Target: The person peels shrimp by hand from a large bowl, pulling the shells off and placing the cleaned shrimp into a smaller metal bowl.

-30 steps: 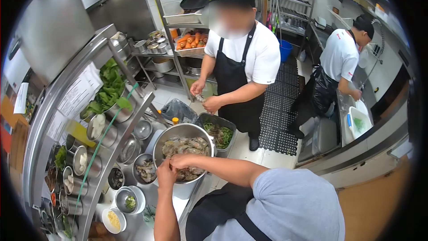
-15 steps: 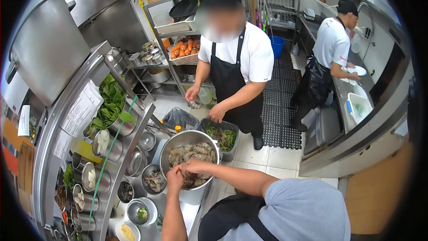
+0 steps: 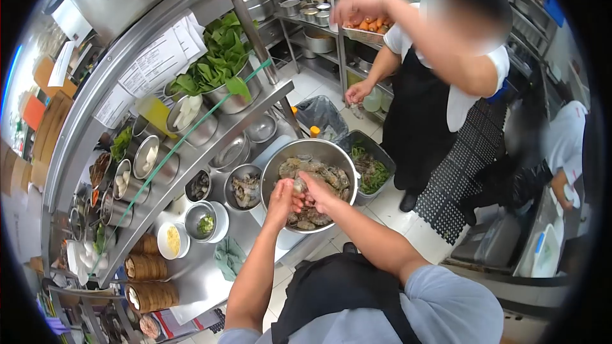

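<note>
View swings left since earlier frame; co-worker's arm now raised. Left hand (image 3: 280,196) and right hand (image 3: 317,192) meet over steel bowl (image 3: 335,153) on bench, both pinching one shrimp (image 3: 298,186). Pile directly beneath grip; small shrimp bowl (image 3: 244,188) left. Judgement: keep pinch firm, work low over bowl.

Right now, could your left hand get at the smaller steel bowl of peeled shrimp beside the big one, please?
Probably yes: the left hand hovers at the large steel bowl's rim, the smaller steel bowl sits uncovered just beside it.
</note>
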`<move>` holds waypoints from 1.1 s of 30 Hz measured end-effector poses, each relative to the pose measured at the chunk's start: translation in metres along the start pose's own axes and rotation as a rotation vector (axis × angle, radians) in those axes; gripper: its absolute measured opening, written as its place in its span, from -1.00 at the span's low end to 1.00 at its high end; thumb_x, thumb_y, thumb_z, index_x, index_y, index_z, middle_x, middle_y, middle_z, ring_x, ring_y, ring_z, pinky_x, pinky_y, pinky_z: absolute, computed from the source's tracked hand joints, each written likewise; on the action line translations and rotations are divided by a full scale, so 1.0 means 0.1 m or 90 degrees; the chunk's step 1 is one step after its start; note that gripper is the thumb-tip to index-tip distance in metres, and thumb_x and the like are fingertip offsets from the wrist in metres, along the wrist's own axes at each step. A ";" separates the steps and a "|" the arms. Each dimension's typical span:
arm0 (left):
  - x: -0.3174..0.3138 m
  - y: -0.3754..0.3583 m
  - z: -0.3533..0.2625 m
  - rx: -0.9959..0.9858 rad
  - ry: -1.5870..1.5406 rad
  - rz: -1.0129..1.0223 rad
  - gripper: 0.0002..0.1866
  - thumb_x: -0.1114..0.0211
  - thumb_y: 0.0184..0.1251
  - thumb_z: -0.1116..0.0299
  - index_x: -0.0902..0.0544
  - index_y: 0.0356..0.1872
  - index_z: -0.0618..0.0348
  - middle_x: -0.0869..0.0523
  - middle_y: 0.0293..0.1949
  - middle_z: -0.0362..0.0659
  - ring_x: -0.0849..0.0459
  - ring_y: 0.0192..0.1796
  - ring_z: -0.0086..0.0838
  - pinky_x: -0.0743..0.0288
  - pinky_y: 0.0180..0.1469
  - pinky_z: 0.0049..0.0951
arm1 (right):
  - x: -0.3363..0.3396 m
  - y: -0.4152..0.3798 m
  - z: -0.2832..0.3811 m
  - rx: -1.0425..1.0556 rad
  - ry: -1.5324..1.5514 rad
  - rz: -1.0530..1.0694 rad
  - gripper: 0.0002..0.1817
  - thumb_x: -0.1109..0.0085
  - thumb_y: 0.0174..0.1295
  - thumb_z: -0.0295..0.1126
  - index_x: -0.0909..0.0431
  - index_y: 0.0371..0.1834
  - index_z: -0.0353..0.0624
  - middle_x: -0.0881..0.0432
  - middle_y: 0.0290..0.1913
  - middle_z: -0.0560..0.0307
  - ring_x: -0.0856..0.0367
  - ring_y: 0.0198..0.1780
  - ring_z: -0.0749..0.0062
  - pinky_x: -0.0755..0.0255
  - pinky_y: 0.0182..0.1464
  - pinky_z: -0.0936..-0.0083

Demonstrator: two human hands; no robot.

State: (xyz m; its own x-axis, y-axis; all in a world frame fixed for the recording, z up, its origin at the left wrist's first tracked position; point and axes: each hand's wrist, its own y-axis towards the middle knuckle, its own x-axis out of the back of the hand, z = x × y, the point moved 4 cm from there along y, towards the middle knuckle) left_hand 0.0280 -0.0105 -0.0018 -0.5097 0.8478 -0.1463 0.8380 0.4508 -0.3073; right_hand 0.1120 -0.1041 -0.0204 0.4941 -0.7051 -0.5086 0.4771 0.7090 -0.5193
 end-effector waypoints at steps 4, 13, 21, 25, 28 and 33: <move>0.05 0.01 0.01 -0.058 0.204 -0.005 -0.68 -0.25 0.50 0.20 -0.50 0.05 0.21 -0.65 -0.42 -0.20 -0.56 -0.52 -0.61 -0.47 -0.51 -0.58 | -0.01 -0.04 0.02 0.112 -0.199 0.019 -0.42 0.19 0.50 0.18 -0.52 -0.32 -0.14 -0.35 -0.60 0.30 -0.26 -0.64 0.58 -0.18 -0.62 0.56; -0.05 0.01 -0.14 -0.152 0.580 -0.040 -0.81 -0.34 0.17 0.35 -0.70 -0.28 0.26 -0.70 -0.48 0.04 -0.67 -0.42 -0.22 -0.50 -0.28 -0.21 | 0.21 -0.07 -0.07 0.095 -0.392 -0.012 -0.36 0.28 0.50 0.22 -0.51 -0.35 -0.15 -0.30 -0.67 0.27 -0.23 -0.70 0.50 -0.25 -0.62 0.45; 0.29 0.12 -0.02 -0.176 0.871 0.014 -0.57 -0.40 0.10 0.38 -0.61 0.05 0.08 -0.73 -0.14 0.13 -0.70 -0.07 0.03 -0.56 0.03 0.00 | 0.53 -0.20 0.03 0.004 -0.196 0.159 -0.76 0.06 0.51 -0.20 -0.45 0.00 -0.11 -0.48 -0.34 0.31 -0.38 -0.41 0.64 -0.34 -0.35 0.62; -0.03 -0.22 -0.46 -0.163 0.979 -0.033 -0.57 -0.35 0.14 0.39 -0.59 0.09 0.07 -0.70 -0.14 0.06 -0.70 -0.04 0.02 -0.60 -0.03 -0.03 | 0.65 -0.10 0.00 0.098 -0.388 0.200 -0.79 0.14 0.50 -0.33 -0.47 -0.05 -0.18 -0.57 -0.38 0.23 -0.45 -0.52 0.57 -0.38 -0.44 0.57; -0.27 -0.33 -0.58 -0.415 0.849 0.013 -0.67 -0.32 0.17 0.40 -0.61 -0.01 0.10 -0.67 -0.17 0.01 -0.71 -0.12 -0.02 -0.61 -0.10 -0.07 | 0.55 -0.16 0.05 0.105 -0.530 0.221 -0.75 0.13 0.51 -0.30 -0.52 -0.12 -0.21 -0.58 -0.44 0.21 -0.48 -0.56 0.54 -0.41 -0.47 0.52; -0.33 -0.29 -0.43 -0.512 0.907 0.122 -0.80 -0.34 0.13 0.38 -0.61 -0.19 0.07 -0.65 -0.26 -0.09 -0.70 -0.24 -0.11 -0.61 -0.29 -0.09 | 0.43 -0.18 0.07 0.088 -0.538 0.257 -0.63 0.12 0.53 -0.19 -0.54 -0.34 -0.20 -0.56 -0.54 0.25 -0.48 -0.60 0.57 -0.40 -0.50 0.57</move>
State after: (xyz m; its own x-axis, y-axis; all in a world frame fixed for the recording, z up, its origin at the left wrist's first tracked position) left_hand 0.0288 -0.0396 0.0526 -0.1961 0.2574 0.9462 0.9752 -0.0494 0.2156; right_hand 0.1295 -0.1465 -0.0284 0.9778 -0.2002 0.0622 0.2097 0.9308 -0.2995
